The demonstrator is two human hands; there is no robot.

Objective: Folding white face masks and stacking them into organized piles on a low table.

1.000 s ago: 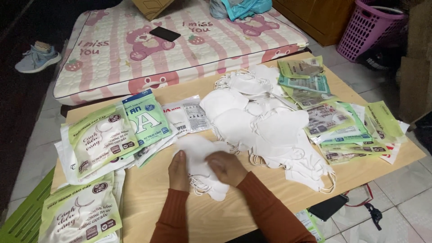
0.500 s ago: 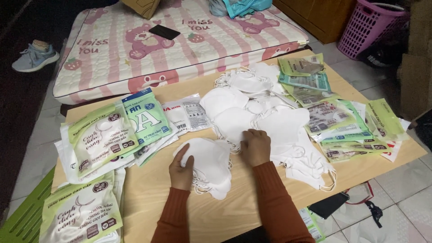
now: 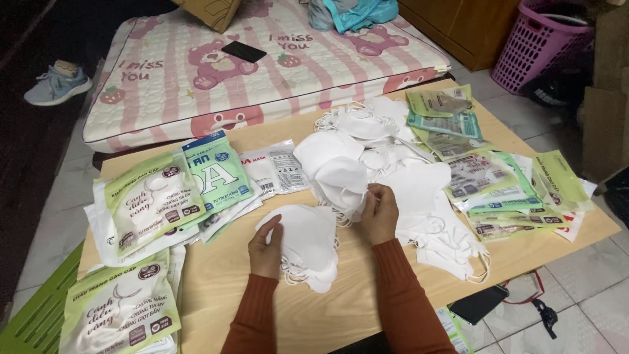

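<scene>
Your left hand [image 3: 265, 244] is lying flat, steadying the mask stack [image 3: 306, 244]; your right hand [image 3: 378, 211] is pinching one white mask [image 3: 342, 182] off the loose pile [image 3: 400, 177].

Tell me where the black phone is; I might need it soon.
In the head view the black phone lies on the pink bear-print mattress beyond the table, upper left of centre.

The right hand [image 3: 378, 213] left the small stack of masks [image 3: 304, 244] and reached into the loose mask pile [image 3: 386, 170], pinching one.
</scene>
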